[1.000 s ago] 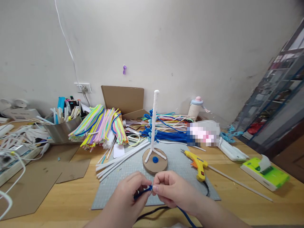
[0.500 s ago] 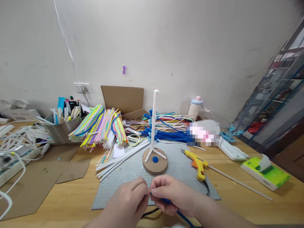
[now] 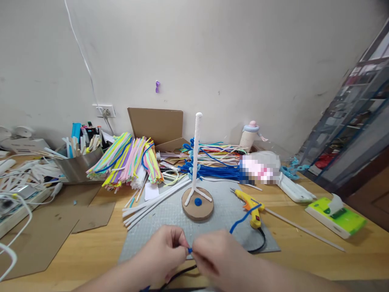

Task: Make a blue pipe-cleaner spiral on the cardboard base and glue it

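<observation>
My left hand [image 3: 164,253] and my right hand [image 3: 219,255] meet low in the head view, both closed. Between their fingertips shows a small bit of blue pipe cleaner [image 3: 243,220], whose free end sticks out beyond my right hand toward the glue gun. My right hand is slightly blurred. Just beyond them stands a round cardboard base [image 3: 197,213] with a blue coil [image 3: 198,202] on top. From the base rises an upright post wrapped in white [image 3: 197,154], its splayed legs lying on the cardboard. Light and dark blue pipe-cleaner loops [image 3: 191,168] show behind the post.
A yellow glue gun [image 3: 253,209] lies on the grey cutting mat [image 3: 170,223], its black cord running toward my hands. Bundles of coloured pipe cleaners [image 3: 121,162], white strips [image 3: 152,207], a metal holder [image 3: 80,166] and a green tissue pack [image 3: 337,217] lie around.
My right hand has turned over, knuckles up, and the blue pipe cleaner's free end has swung up to the right. My left hand stays beside it, still pinching.
</observation>
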{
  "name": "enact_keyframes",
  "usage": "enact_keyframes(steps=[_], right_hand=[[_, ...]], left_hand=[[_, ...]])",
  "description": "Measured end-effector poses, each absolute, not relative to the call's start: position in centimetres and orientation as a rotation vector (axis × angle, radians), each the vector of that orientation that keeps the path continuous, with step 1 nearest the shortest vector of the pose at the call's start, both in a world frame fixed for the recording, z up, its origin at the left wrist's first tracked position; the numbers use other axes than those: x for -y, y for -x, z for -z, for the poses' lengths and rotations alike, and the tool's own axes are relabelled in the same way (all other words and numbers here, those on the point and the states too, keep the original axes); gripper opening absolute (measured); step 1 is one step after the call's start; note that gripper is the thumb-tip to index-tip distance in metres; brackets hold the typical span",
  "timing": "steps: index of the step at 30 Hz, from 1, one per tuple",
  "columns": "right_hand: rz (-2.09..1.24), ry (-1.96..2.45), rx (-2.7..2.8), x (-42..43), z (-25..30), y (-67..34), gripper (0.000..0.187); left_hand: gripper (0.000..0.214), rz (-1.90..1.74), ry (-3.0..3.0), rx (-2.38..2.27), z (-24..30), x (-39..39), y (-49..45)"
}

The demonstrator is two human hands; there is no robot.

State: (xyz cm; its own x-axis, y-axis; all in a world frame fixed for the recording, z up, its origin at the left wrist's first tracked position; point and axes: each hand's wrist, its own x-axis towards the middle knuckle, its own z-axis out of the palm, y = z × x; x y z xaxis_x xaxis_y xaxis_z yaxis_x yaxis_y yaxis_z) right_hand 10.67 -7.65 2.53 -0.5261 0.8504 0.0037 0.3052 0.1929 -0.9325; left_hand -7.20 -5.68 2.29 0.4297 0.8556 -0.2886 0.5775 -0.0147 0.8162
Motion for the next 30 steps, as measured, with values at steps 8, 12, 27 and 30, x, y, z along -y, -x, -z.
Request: enact_keyframes(steps=[8,12,27,30], right_hand=[[-2.357,1.064,1.086,6.7,-2.9,-10.7,0.007],[-1.252,1.064,2.04,7.7,-2.7,-10.6,0.014],[-2.662,1.074,0.694,5.6,-3.3,-10.9,0.006],[-2.449,1.08,0.912,6.0,-2.9,-10.5,0.006]], left_hand=[[0.011,-0.708,-2.535,-1.026,-2.8,6.7,8.1],[0.006,-0.444,-1.927,-1.301,-3.0,6.1,7.2],[0.015,-0.619,-3.134,-0.743,-2.1,6.4,8.5],[0.015,-0.686,-2.965,-0.793,-2.5,6.5,8.1]])
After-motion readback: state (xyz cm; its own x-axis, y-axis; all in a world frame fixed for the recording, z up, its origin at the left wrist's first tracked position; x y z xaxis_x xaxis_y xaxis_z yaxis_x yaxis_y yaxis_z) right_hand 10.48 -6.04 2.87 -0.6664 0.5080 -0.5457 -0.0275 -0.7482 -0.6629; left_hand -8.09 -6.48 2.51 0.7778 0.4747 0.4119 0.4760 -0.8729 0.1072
